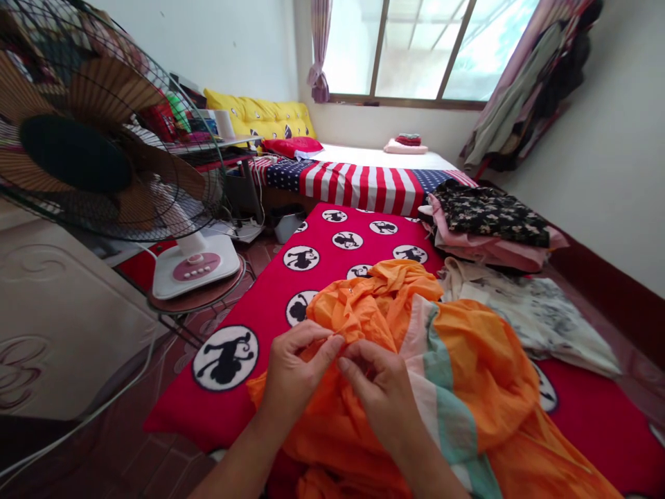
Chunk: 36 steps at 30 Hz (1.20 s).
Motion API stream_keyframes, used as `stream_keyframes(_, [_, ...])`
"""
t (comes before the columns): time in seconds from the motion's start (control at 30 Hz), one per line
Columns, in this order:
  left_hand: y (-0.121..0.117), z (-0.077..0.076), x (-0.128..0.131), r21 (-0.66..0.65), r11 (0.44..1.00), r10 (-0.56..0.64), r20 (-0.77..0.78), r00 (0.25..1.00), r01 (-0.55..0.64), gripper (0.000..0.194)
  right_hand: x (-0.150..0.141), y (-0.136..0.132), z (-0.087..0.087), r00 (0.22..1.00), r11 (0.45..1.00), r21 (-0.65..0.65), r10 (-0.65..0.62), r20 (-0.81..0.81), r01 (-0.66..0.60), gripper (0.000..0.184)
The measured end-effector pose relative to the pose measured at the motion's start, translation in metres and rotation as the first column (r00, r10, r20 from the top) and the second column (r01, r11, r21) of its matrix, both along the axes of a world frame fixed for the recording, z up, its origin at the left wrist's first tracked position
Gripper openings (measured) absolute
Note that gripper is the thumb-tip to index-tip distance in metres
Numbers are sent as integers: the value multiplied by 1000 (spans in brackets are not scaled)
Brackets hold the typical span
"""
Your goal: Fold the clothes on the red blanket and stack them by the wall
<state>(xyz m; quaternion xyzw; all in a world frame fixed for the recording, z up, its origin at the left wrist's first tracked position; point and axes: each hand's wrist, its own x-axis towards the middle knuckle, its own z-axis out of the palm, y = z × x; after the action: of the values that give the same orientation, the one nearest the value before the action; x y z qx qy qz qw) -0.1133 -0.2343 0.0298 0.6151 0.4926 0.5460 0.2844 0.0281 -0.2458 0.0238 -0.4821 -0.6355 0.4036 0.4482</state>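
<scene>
An orange garment (478, 360) with a white and a pale green band lies bunched up in front of me. My left hand (298, 364) pinches its fabric between thumb and forefinger. Close beside it, my right hand (377, 378) also grips the orange cloth, thumb against fingers. The fingertips of both hands nearly meet over the cloth, and whatever small detail sits between them is too small to make out. Beneath the garment is a red cover (249, 291) printed with black monkey figures in white circles.
On the left, a fan (194, 267) stands on a round stool. Folded clothes (493, 218) are stacked at the right, with a pale patterned garment (545, 315) nearer me. Behind lies a bed with a striped, starred cover (358, 186). Clothes (545, 90) hang on the right wall.
</scene>
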Motion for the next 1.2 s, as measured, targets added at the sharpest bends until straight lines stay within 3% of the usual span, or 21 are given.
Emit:
stream_keyframes(0.17, [-10, 10, 5, 277, 960, 112, -263, 958, -36, 8, -3, -2, 3, 998, 998, 11, -63, -4, 63, 24])
stream_keyframes(0.33, [-18, 11, 8, 346, 937, 144, -274, 951, -42, 10, -7, -5, 4, 982, 992, -116, -69, -176, 49, 30])
stream_keyframes(0.6, [-10, 8, 2, 254, 964, 126, -181, 975, -77, 9, -7, -6, 4, 955, 964, -266, -96, -281, 19, 27])
stream_keyframes(0.73, [0, 0, -4, 65, 998, 9, -35, 999, -7, 11, -6, -5, 6, 913, 922, -385, -121, -389, -42, 25])
stream_keyframes(0.87, [0, -5, -8, -94, 987, -121, 95, 988, 130, 9, -2, -4, 1, 858, 891, -446, -159, -489, -89, 24])
stream_keyframes(0.93, [-4, -5, -9, -42, 986, -161, 57, 985, 164, 10, -1, -3, -4, 843, 894, -437, -160, -513, -96, 24])
stream_keyframes(1.0, [-10, -3, -9, 91, 981, -165, -60, 984, 170, 11, -1, -2, -11, 832, 913, -394, -133, -539, -110, 26])
stream_keyframes(1.1, [-20, -2, -8, 310, 929, -113, -284, 952, 202, 24, -1, -2, -19, 796, 938, -316, -82, -600, -142, 27])
stream_keyframes(1.2, [-31, -1, -8, 429, 871, -47, -416, 908, 242, 31, -2, -6, -24, 743, 944, -288, -74, -665, -164, 20])
